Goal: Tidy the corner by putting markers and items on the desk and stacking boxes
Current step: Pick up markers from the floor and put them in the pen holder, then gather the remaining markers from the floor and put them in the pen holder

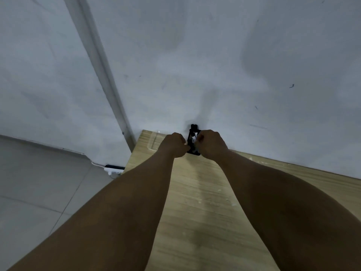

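The markers (193, 136), a small black cluster with white labels, stand at the far edge of the wooden worktop (195, 202), against the white wall (195, 65). Their exact number cannot be determined. The left hand (174, 144) has its fingers curled, with the fingertips at the lower part of the cluster. The right hand (211, 143) has its fingers curled around the right side of the cluster. Both forearms extend across the worktop. A white power strip (113, 169) lies on the tiled floor (39, 182), left of the worktop, near the wall corner.
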